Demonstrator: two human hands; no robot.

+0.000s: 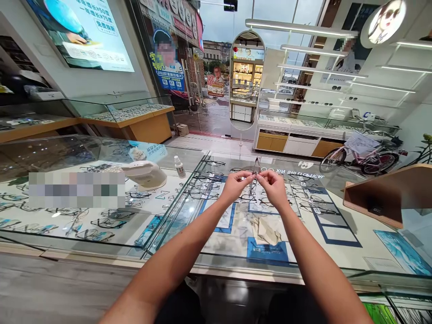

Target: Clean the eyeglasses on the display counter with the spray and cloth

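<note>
Over the glass display counter (222, 256), both hands pinch a pair of glasses (258, 161), seen nearly edge-on, with its thin arms sticking out above and below the fingers. My left hand (236, 183) grips it from the left, thumb and fingertips pressed together. From the other side, my right hand (272, 185) holds it in a similar pinch; the fingertips of the two hands almost meet. Below my hands, a crumpled beige cloth (266, 230) lies on the counter, partly over a blue printed card (266, 254). Rows of eyeglass frames (209, 176) show around and beneath the hands.
A small white spray bottle (179, 167) and a white curved device (145, 174) stand on the left counter. At right is a brown wooden stand (374, 198). Beyond the counter are an oval mirror (247, 81), a parked bicycle (362, 155) and another display case (135, 118).
</note>
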